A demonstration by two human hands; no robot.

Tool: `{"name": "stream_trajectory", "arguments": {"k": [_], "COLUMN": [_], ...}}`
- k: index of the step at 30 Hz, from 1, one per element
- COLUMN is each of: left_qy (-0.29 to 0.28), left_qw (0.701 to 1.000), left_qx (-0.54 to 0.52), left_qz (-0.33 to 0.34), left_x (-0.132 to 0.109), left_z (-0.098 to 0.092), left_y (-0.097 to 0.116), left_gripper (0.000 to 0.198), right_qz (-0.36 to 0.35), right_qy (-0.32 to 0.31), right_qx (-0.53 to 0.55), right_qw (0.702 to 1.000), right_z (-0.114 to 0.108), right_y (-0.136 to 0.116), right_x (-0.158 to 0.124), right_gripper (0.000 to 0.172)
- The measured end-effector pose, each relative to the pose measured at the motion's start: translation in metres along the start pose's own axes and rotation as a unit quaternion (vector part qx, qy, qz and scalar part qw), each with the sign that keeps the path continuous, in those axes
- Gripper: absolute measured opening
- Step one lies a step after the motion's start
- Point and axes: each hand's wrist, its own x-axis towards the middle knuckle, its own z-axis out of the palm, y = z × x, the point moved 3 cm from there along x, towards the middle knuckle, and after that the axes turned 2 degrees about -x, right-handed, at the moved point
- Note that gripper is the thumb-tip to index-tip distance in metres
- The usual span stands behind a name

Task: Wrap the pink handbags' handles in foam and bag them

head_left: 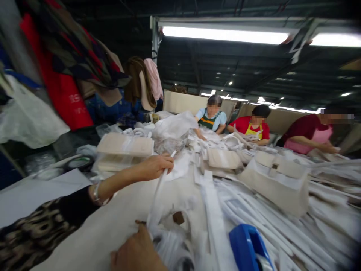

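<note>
My left hand (155, 166) is closed, pinching the upper end of a thin white strip (158, 190) in the middle of the view. The strip runs down to my right hand (138, 249) at the bottom, whose fingers are bent near its lower end; motion blur hides what they grip. Beside my right hand lies a bundle in clear plastic (173, 248), with a small brown tag (178, 217) just above it. A blue tape dispenser (249, 246) stands to the right of the bundle.
Stacked cream bag pieces (126, 145) sit behind my left hand. A cream bag (278, 180) and long white strips (254, 214) cover the right side. Three people work across the table. Clothes and a white plastic bag (31, 116) hang at left; a tape roll (79, 162) lies below.
</note>
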Motion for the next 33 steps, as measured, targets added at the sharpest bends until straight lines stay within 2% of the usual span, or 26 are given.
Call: {"name": "stream_trajectory", "arguments": {"k": [2, 5, 7, 9, 11, 12, 14, 16, 18, 21, 24, 26, 29, 30, 33], "left_qy": [-0.060, -0.117, -0.137, -0.136, -0.086, -0.044, 0.020, 0.032, 0.017, 0.035, 0.079, 0.111, 0.111, 0.104, 0.108], "left_qw": [0.997, 0.989, 0.985, 0.982, 0.979, 0.971, 0.936, 0.898, 0.881, 0.863, 0.825, 0.786, 0.738, 0.737, 0.761], "left_qx": [0.015, 0.018, -0.001, -0.042, -0.076, -0.082, -0.087, -0.097, -0.116, -0.177, -0.314, -0.425, -0.559, -0.575, -0.562], "left_qz": [-0.041, -0.091, -0.109, -0.120, -0.169, -0.219, -0.340, -0.428, -0.458, -0.472, -0.464, -0.436, -0.361, -0.339, -0.305], "left_x": [-0.081, -0.184, -0.231, -0.258, -0.271, -0.275, -0.280, -0.282, -0.278, -0.276, -0.284, -0.293, -0.298, -0.297, -0.284], "left_z": [0.000, 0.034, 0.064, 0.089, 0.102, 0.106, 0.113, 0.124, 0.135, 0.141, 0.134, 0.126, 0.115, 0.114, 0.119], "left_y": [-0.009, 0.002, 0.019, 0.035, 0.040, 0.038, 0.029, 0.020, 0.015, 0.009, 0.005, 0.007, 0.016, 0.020, 0.028], "left_gripper": [0.029, 0.028, 0.030, 0.037, 0.049, 0.053, 0.059, 0.072, 0.080, 0.081, 0.074, 0.070, 0.064, 0.061, 0.052], "right_qz": [0.019, 0.056, 0.064, 0.060, 0.055, 0.054, 0.051, 0.048, 0.051, 0.058, 0.054, 0.055, 0.068, 0.073, 0.075], "right_qy": [-0.025, -0.054, -0.056, -0.046, -0.032, -0.027, -0.024, -0.026, -0.022, 0.004, 0.018, 0.018, 0.015, 0.012, 0.015], "right_qx": [0.021, 0.038, 0.049, 0.053, 0.056, 0.059, 0.074, 0.097, 0.121, 0.155, 0.187, 0.201, 0.208, 0.209, 0.208], "right_qw": [0.999, 0.996, 0.995, 0.996, 0.996, 0.996, 0.996, 0.994, 0.991, 0.986, 0.981, 0.978, 0.976, 0.975, 0.975], "right_z": [0.015, 0.021, 0.017, 0.012, 0.007, 0.006, 0.004, 0.004, 0.004, 0.001, -0.001, -0.002, -0.003, -0.003, -0.004], "right_y": [-0.008, -0.010, -0.007, -0.005, -0.003, -0.003, -0.003, -0.003, -0.002, 0.000, 0.001, 0.001, 0.002, 0.002, 0.001], "right_x": [0.006, 0.007, 0.007, 0.009, 0.010, 0.010, 0.010, 0.009, 0.008, 0.006, 0.004, 0.002, -0.001, -0.002, -0.003], "right_gripper": [0.027, 0.032, 0.037, 0.037, 0.035, 0.035, 0.036, 0.037, 0.036, 0.034, 0.032, 0.031, 0.029, 0.029, 0.029]}}
